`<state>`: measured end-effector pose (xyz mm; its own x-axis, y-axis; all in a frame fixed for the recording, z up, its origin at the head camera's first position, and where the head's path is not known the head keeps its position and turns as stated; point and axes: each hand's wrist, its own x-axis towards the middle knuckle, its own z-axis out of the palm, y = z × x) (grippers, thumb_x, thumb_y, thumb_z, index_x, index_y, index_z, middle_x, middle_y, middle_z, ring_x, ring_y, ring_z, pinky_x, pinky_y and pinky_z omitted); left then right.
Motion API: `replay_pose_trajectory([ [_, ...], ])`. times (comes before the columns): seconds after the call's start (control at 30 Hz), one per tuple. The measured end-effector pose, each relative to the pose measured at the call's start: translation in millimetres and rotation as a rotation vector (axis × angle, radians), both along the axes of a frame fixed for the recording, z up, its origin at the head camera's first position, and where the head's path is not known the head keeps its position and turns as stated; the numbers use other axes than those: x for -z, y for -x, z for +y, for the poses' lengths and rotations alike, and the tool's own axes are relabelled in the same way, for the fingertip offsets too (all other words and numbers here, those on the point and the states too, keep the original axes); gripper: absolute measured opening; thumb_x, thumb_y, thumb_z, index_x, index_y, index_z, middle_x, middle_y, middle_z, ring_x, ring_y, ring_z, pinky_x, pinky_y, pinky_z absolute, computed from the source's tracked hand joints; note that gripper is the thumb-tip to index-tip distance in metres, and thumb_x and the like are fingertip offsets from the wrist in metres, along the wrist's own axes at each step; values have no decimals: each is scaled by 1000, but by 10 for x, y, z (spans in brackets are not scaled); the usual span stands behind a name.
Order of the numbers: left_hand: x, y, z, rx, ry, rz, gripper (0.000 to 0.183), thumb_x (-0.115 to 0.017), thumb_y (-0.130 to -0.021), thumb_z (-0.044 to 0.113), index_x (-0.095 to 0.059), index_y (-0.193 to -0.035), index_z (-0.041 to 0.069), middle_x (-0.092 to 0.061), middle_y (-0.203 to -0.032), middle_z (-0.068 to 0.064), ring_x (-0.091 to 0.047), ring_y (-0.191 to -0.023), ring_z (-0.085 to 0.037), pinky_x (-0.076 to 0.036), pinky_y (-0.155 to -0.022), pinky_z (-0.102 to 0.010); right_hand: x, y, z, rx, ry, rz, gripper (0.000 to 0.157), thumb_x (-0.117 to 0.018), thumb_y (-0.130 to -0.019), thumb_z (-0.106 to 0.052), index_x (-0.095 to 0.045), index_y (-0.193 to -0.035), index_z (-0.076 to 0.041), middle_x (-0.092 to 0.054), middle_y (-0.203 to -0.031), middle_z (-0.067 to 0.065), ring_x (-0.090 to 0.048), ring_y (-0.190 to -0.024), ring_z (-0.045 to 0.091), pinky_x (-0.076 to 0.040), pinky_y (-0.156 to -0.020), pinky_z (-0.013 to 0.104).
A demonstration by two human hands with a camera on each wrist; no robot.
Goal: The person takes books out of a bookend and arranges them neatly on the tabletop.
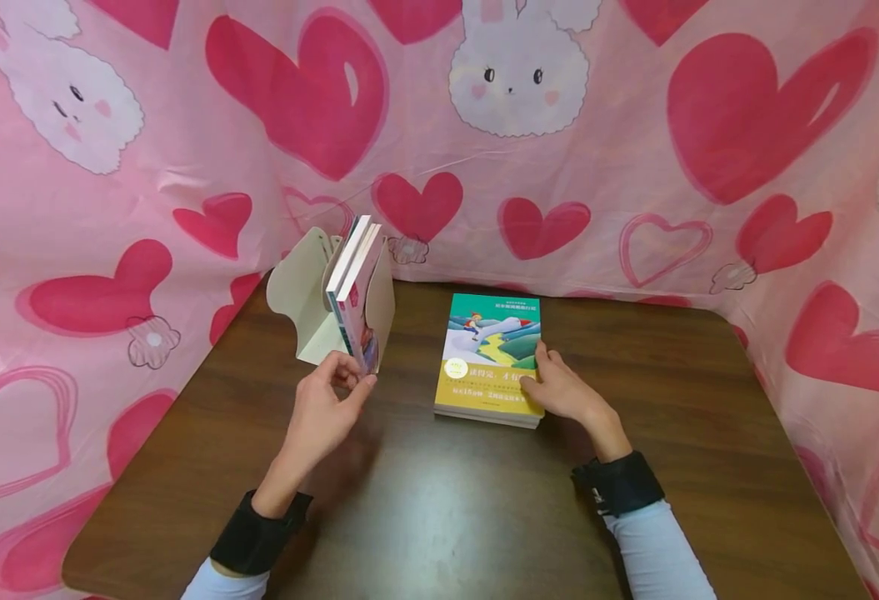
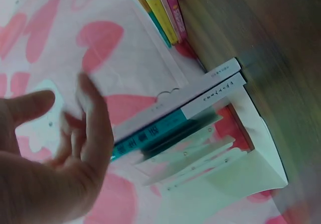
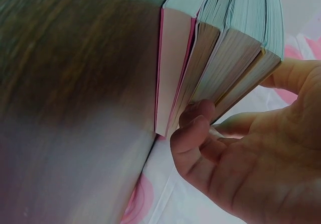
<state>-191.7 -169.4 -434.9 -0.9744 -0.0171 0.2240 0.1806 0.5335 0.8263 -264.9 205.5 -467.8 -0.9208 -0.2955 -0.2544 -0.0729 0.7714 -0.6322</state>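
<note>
On the table lies a stack of several books (image 1: 493,333), the top one with a green, illustrated and yellow cover. My right hand (image 1: 562,387) grips the stack's right side, thumb at the top cover; in the right wrist view its fingers (image 3: 193,133) curl against the page edges of the stacked books (image 3: 215,58). Two upright books (image 1: 357,283) stand in a cream book holder (image 1: 304,292), at its right side. Close to their lower front edge is my left hand (image 1: 327,408). The left wrist view has this hand (image 2: 75,153) beside the book spines (image 2: 150,128), thumb and fingers apart, holding nothing.
The holder has thin dividers (image 2: 200,169) left of the upright books. Brown wooden table (image 1: 424,517) runs under everything. A pink heart-and-rabbit cloth (image 1: 484,167) hangs close behind the table and along both sides.
</note>
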Motion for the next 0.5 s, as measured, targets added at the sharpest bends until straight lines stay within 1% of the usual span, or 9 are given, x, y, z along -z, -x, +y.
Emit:
replay_pose_trajectory([
  [0.03, -2, 21, -12, -38, -10, 27, 26, -77, -97, 15, -59, -113, 5, -63, -96, -11, -60, -87, -27, -54, -64, -27, -4, -6, 5, 2, 0, 0, 88, -53, -108, -35, -2, -164, 8, -18, -165, 33, -37, -138, 46, -31, -118, 65],
  [0.1, 3, 82, -29, -107, -29, 67, 34, -78, -95, 12, -55, -118, 3, -60, -102, -13, -61, -93, -28, -57, -71, -28, -11, -17, 12, 5, 0, 0, 87, -53, -108, -35, -2, -164, 8, -18, -165, 33, -37, -138, 46, -31, -118, 65],
  [0.17, 7, 159, -40, -142, -64, 70, 42, -76, -94, 8, -50, -126, 1, -57, -114, -18, -63, -104, -33, -61, -78, -34, -15, -26, 17, 8, -2, -1, 87, -53, -108, -36, -2, -164, 8, -18, -165, 33, -37, -138, 46, -31, -118, 66],
  [0.2, 14, 203, -45, -146, -82, 65, 45, -75, -95, 6, -46, -130, 0, -55, -120, -19, -62, -110, -34, -62, -83, -39, -18, -31, 19, 9, -2, -1, 87, -53, -108, -36, -3, -164, 8, -18, -165, 33, -37, -138, 47, -31, -117, 66],
  [0.27, 31, 286, -61, -138, -98, 52, 51, -71, -95, 3, -41, -136, -3, -50, -129, -23, -59, -119, -39, -59, -91, -50, -21, -37, 21, 11, -1, 1, 87, -53, -108, -36, -3, -164, 8, -19, -164, 33, -38, -137, 47, -32, -117, 66],
  [0.33, 47, 354, -76, -107, -97, 30, 55, -68, -97, 3, -36, -141, -4, -47, -137, -25, -57, -125, -43, -55, -97, -56, -23, -40, 21, 12, 0, 4, 86, -53, -108, -35, -4, -164, 8, -19, -164, 34, -39, -137, 47, -33, -117, 66],
  [0.4, 72, 411, -90, -68, -73, 12, 59, -66, -98, 4, -34, -146, -5, -47, -144, -27, -56, -130, -44, -53, -100, -59, -24, -40, 18, 11, -1, 4, 86, -52, -108, -36, -4, -164, 7, -18, -165, 34, -39, -137, 47, -32, -117, 66],
  [0.5, 111, 467, -108, -19, -39, -10, 63, -62, -99, 3, -31, -153, -3, -44, -153, -29, -53, -135, -48, -50, -104, -60, -27, -38, 12, 7, -3, 6, 86, -52, -108, -37, -4, -165, 7, -18, -165, 33, -38, -138, 47, -32, -117, 67],
])
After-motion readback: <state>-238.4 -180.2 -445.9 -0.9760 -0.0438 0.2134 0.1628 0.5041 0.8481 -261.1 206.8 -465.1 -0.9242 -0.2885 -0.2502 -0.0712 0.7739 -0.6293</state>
